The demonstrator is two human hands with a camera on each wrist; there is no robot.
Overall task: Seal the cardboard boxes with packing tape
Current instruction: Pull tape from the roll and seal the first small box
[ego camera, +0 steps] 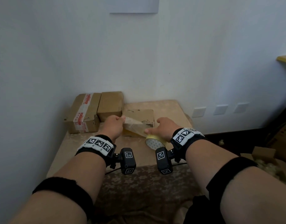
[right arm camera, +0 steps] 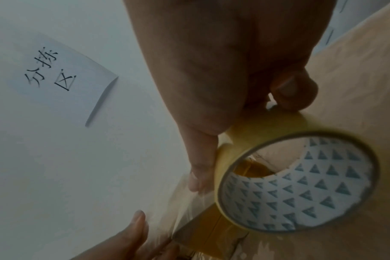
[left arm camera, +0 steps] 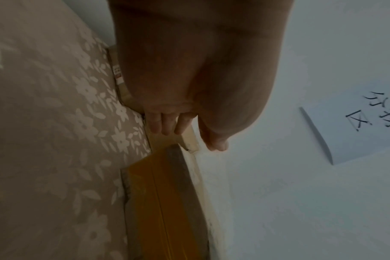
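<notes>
White plastered wall (ego camera: 139, 54) behind, a sheet of paper (right arm camera: 62, 70) with handwritten characters stuck to it. Below, a low surface under a beige floral cloth (ego camera: 84, 143), pushed into the corner. Three wall plates (ego camera: 220, 109) to the right, low on the wall; on the floor at far right, an open carton (ego camera: 265, 157) with pale loose filling.

Left hand (ego camera: 114, 125) at the near box's left end, fingers curled, pinching the free end of a clear tape strip (ego camera: 134, 125) — strip stretched taut and slanting down toward the right. Right hand (ego camera: 165, 128) gripping the tape roll (ego camera: 155, 142): thumb (right arm camera: 200, 168) pressed along the outer yellowish band beside where the strip leaves, a curled finger (right arm camera: 294, 93) hooked over the far rim. Inner core printed with small blue triangles, visible from the right wrist view.

Near box (ego camera: 139, 117) lying flat between the two hands, directly beneath the strip, yellowish tape already along its front face. Whether the strip touches the lid — cannot tell. Left of it, against the wall, two more boxes side by side: a plain one (ego camera: 110, 105) touching the near box, and a larger one (ego camera: 84, 112) banded with red-and-white printed tape. All three closed; contents hidden.
</notes>
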